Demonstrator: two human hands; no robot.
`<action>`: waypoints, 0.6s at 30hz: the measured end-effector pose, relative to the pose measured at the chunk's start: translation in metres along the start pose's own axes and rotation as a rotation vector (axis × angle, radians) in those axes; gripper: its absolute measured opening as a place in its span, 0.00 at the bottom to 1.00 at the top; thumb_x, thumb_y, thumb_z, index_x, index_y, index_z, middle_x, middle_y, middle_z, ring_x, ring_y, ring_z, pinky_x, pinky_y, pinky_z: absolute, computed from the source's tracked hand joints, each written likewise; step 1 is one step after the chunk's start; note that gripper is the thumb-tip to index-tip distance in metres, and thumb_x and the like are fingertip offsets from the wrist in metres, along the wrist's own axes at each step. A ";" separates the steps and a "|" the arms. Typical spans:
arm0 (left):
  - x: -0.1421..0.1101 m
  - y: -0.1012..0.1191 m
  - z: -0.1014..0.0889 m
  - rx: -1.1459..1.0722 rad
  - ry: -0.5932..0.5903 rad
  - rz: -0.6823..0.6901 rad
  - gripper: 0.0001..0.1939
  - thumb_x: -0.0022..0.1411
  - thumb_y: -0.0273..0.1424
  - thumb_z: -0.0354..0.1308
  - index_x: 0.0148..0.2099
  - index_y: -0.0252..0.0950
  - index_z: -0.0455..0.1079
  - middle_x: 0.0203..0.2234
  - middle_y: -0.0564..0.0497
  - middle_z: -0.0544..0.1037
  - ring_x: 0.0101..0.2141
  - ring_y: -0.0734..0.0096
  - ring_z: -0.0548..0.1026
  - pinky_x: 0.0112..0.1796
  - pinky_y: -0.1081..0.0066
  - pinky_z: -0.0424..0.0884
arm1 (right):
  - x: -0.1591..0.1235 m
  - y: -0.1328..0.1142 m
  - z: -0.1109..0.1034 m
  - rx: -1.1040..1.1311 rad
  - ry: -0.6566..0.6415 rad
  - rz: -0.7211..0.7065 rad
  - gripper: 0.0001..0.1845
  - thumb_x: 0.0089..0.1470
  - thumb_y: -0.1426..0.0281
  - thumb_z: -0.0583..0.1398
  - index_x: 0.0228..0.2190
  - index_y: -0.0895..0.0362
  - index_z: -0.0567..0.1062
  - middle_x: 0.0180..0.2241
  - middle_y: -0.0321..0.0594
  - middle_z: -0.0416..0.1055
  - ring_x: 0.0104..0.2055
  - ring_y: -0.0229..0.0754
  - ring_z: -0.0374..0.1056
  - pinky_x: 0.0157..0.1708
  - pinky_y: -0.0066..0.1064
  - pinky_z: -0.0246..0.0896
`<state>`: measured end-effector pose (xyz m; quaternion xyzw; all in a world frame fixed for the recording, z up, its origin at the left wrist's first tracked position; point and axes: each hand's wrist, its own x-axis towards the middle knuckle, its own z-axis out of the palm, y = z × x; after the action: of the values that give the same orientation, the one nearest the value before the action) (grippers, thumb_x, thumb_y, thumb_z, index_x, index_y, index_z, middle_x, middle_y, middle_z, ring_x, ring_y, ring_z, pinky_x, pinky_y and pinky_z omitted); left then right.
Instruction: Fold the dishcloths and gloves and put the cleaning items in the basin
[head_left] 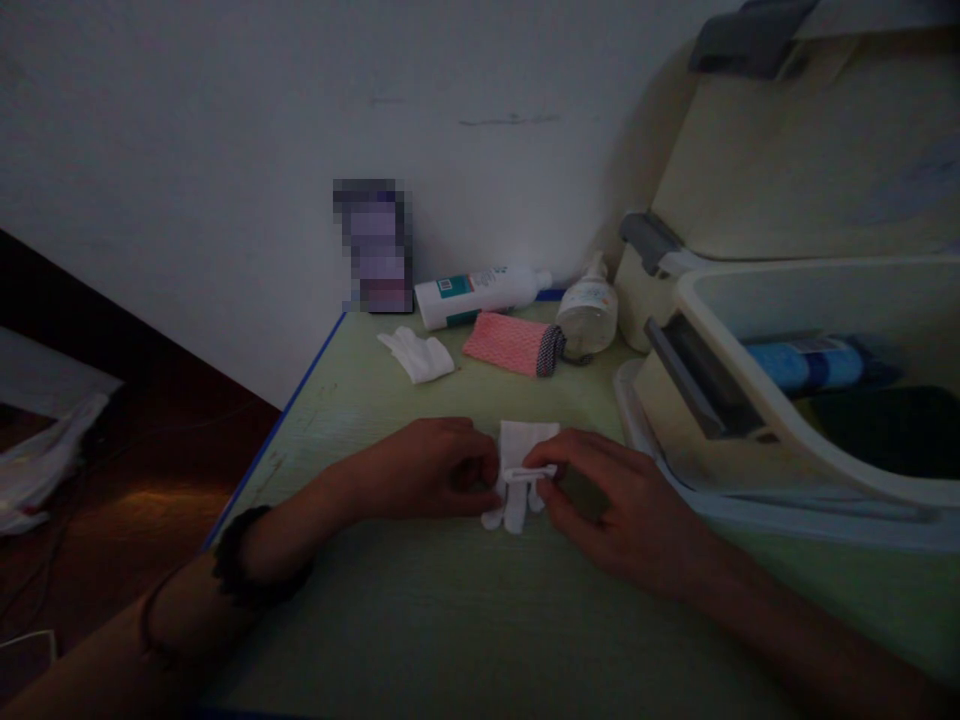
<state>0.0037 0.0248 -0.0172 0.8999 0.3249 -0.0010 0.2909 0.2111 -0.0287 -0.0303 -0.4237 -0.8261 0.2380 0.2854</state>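
Observation:
A white glove (529,438) lies on the table between my hands, its fingers pointing toward me and a folded edge raised across its middle. My right hand (630,505) pinches that folded edge between thumb and fingers. At the glove's left side, my left hand (427,470) is curled, with thumb and fingertips against the fabric; its grip there is partly hidden. Farther back on the table lies another white glove (417,355), beside a pink mesh cloth bundle (506,342) with a dark checked end.
A white bottle (480,293) lies by the wall, near a clear pump bottle (589,315) and an upright, blurred phone (375,250). At right stands a lidded bin (701,440), lid raised, with a blue package (810,363) inside. The table (420,620) has a blue left edge.

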 end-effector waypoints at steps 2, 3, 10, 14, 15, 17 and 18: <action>-0.001 -0.001 0.000 -0.002 -0.003 0.005 0.09 0.57 0.36 0.57 0.31 0.35 0.67 0.25 0.54 0.69 0.26 0.74 0.66 0.28 0.75 0.61 | 0.000 0.000 0.000 -0.014 -0.023 -0.030 0.10 0.52 0.76 0.56 0.38 0.57 0.70 0.36 0.39 0.72 0.40 0.40 0.66 0.41 0.33 0.61; -0.001 -0.002 -0.001 -0.009 -0.007 0.010 0.08 0.57 0.35 0.57 0.32 0.34 0.68 0.25 0.53 0.69 0.27 0.74 0.67 0.29 0.75 0.61 | 0.000 -0.001 0.000 -0.020 -0.040 -0.048 0.10 0.51 0.76 0.57 0.37 0.57 0.71 0.36 0.39 0.73 0.40 0.40 0.66 0.42 0.33 0.61; -0.002 -0.007 -0.007 -0.142 -0.026 0.060 0.09 0.62 0.30 0.50 0.38 0.34 0.71 0.29 0.52 0.73 0.28 0.76 0.69 0.30 0.76 0.63 | 0.001 0.000 0.001 -0.025 -0.196 -0.131 0.12 0.49 0.78 0.57 0.36 0.56 0.74 0.36 0.38 0.75 0.39 0.39 0.68 0.44 0.33 0.61; 0.000 -0.006 -0.001 -0.140 0.034 -0.036 0.09 0.61 0.35 0.53 0.36 0.33 0.66 0.25 0.54 0.70 0.24 0.76 0.66 0.25 0.76 0.60 | 0.001 -0.002 -0.004 0.019 -0.268 -0.109 0.18 0.47 0.81 0.55 0.39 0.56 0.75 0.40 0.37 0.75 0.44 0.38 0.68 0.48 0.33 0.60; 0.001 -0.006 0.001 -0.137 0.074 -0.059 0.10 0.59 0.36 0.54 0.37 0.33 0.65 0.25 0.55 0.69 0.24 0.76 0.65 0.25 0.76 0.60 | 0.001 -0.002 -0.006 0.028 -0.285 -0.106 0.19 0.46 0.81 0.55 0.40 0.56 0.75 0.41 0.36 0.75 0.45 0.38 0.67 0.49 0.33 0.60; 0.001 -0.006 0.005 -0.129 0.156 -0.073 0.14 0.56 0.36 0.58 0.42 0.34 0.62 0.27 0.55 0.69 0.24 0.76 0.65 0.25 0.76 0.61 | 0.002 -0.002 -0.009 0.033 -0.313 -0.105 0.21 0.45 0.82 0.54 0.40 0.55 0.75 0.43 0.36 0.75 0.47 0.38 0.67 0.50 0.33 0.59; 0.001 -0.006 0.006 -0.119 0.177 -0.066 0.17 0.56 0.35 0.58 0.45 0.35 0.60 0.29 0.54 0.69 0.25 0.76 0.66 0.26 0.76 0.62 | 0.002 -0.002 -0.010 0.032 -0.322 -0.106 0.20 0.46 0.82 0.54 0.40 0.56 0.75 0.42 0.37 0.75 0.47 0.38 0.67 0.50 0.33 0.59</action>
<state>0.0025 0.0261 -0.0260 0.8664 0.3782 0.0884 0.3139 0.2157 -0.0266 -0.0219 -0.3313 -0.8785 0.3004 0.1683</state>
